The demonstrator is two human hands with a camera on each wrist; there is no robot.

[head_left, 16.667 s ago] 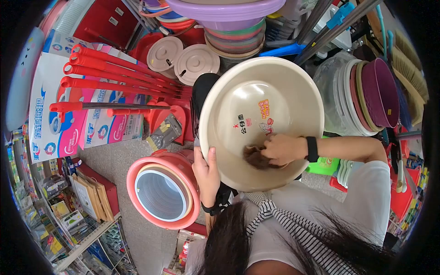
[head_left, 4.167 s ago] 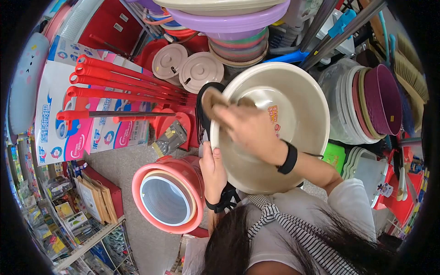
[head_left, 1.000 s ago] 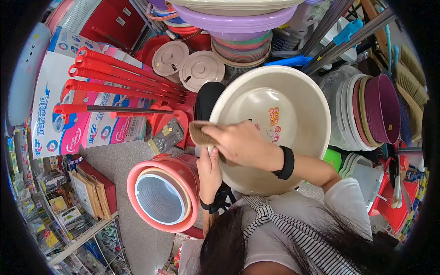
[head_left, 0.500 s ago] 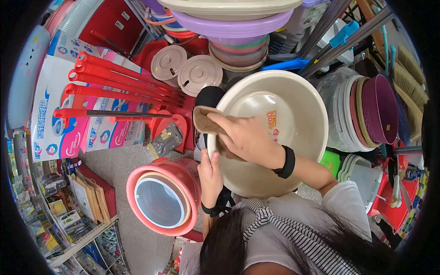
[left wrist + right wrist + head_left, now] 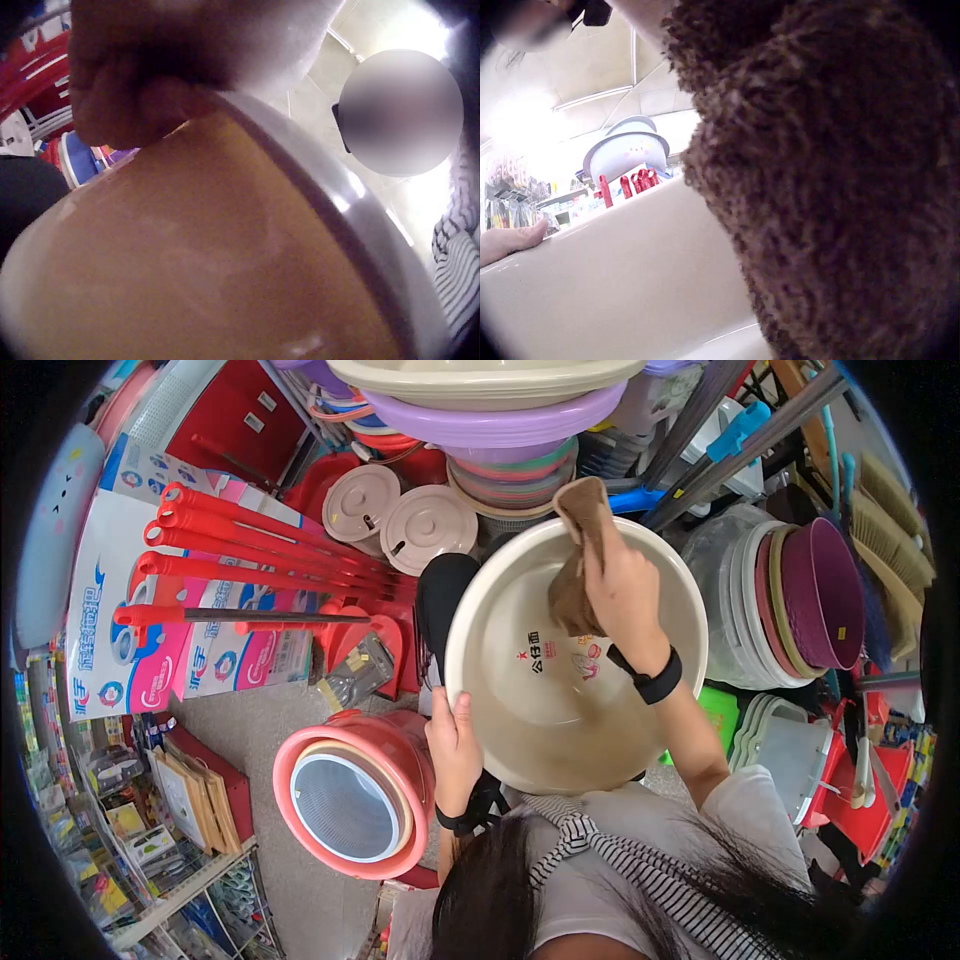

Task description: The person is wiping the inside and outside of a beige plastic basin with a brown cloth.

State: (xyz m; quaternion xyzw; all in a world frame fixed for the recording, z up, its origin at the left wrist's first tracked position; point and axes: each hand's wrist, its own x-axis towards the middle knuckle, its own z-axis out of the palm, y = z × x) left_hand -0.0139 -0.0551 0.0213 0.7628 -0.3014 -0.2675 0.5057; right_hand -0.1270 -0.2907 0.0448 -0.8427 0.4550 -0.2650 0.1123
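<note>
A large cream wash basin (image 5: 510, 740) with stickers inside sits in front of the person's body. The left hand (image 5: 455, 755) grips its left rim, thumb on the inner side; in the left wrist view that hand (image 5: 142, 82) is curled over the rim above the basin's wall (image 5: 180, 255). At the far rim the right hand (image 5: 628, 595) holds a brown cloth (image 5: 572, 595), folded over the edge, part inside the basin and part outside. The fuzzy cloth (image 5: 840, 180) fills much of the right wrist view and hides the right fingers.
Left of the basin stand nested pink and white buckets (image 5: 290, 790) and several red-handled poles (image 5: 270, 525). Stacked purple tubs (image 5: 500, 420) and lidded beige bins (image 5: 430, 530) are behind it. More nested basins (image 5: 820, 600) stand to the right, beside metal poles (image 5: 770, 430).
Earlier the cloth wiped the basin's inside, then its left rim by the left hand. Now the right hand has carried it along to the far rim. The left hand keeps its grip.
</note>
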